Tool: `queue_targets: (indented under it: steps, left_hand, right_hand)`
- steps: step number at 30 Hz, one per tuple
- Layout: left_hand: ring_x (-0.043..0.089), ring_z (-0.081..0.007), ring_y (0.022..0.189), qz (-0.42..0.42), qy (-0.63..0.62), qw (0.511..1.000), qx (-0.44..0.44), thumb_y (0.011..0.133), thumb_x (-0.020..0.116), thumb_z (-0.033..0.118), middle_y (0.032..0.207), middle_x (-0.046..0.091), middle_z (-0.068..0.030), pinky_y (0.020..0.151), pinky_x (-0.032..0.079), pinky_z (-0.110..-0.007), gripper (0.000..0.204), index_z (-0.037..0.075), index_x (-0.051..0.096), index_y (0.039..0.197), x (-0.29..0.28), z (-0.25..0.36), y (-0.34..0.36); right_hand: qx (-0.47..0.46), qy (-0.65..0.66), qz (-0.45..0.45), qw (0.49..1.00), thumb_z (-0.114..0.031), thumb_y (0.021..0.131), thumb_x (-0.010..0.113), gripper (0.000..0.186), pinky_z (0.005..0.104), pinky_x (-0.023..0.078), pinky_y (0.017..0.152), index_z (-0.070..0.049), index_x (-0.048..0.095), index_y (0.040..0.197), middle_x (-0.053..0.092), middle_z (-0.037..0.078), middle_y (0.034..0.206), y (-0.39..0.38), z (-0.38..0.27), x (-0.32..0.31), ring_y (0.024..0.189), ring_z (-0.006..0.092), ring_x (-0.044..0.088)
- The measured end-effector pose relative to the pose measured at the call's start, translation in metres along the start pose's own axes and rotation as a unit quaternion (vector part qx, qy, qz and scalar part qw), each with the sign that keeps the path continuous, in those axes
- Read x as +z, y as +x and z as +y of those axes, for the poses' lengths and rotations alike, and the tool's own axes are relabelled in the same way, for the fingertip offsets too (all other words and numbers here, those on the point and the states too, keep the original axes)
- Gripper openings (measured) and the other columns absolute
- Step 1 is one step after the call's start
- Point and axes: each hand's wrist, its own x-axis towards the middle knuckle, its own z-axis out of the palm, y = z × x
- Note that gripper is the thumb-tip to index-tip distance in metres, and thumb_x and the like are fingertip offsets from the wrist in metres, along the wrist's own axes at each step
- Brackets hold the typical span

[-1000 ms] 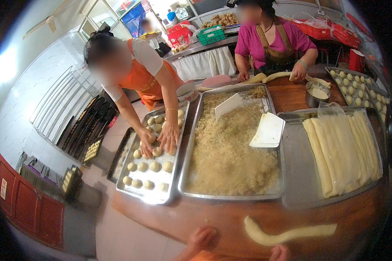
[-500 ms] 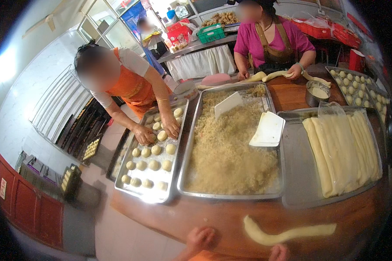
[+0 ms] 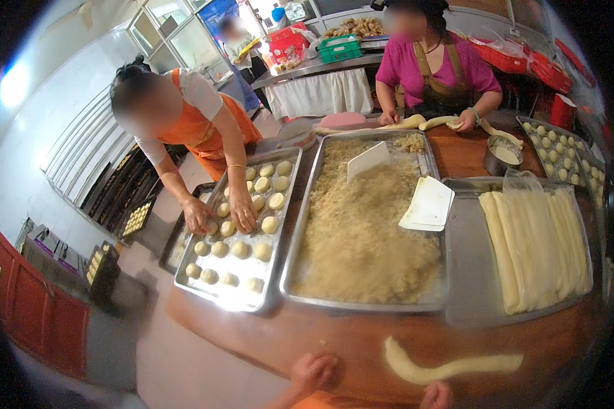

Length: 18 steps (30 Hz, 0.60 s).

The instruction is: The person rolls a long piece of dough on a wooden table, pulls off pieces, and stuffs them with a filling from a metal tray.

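A pale rope of dough (image 3: 450, 367) lies curved on the wooden table, its left end bent up. My right hand (image 3: 436, 395) is just below the rope, cut by the lower edge of the view, with its fingers curled in. Left of the dough, my left hand (image 3: 312, 370) rests at the table's near edge, fingers curled and closed. Whatever either hand may hold is hidden. A small dough scrap (image 3: 324, 341) sits just beyond the left hand.
A large tray of crumbly filling (image 3: 368, 238) holds two white scrapers. On its right is a tray of long dough strips (image 3: 539, 252) partly under plastic. At left, a co-worker's hands (image 3: 242, 208) touch dough balls on a tray (image 3: 232, 300). Another person handles dough across the table.
The view has shifted slightly. The left co-worker's hands have moved nearer along the tray of dough balls. My own hands and the dough rope stay nearly in place.
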Motion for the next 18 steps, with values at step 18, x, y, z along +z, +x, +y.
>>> queue_targets:
  steps: [18]
  left_hand:
    - [0.051,-0.0229,0.057,-0.044,-0.132,0.981,-0.134,0.067,0.065,0.011,0.076,0.057,-0.0084,0.048,0.042,-0.032,0.022,0.008,0.061,0.089,0.011,-0.017,-0.013]
  right_hand:
    - [0.159,-0.039,0.020,0.986,-0.016,0.079,0.045,0.018,0.0357,0.039,0.053,-0.005,0.049,0.065,0.048,0.010,0.058,-0.033,0.015,0.014,0.055,0.0258,0.048]
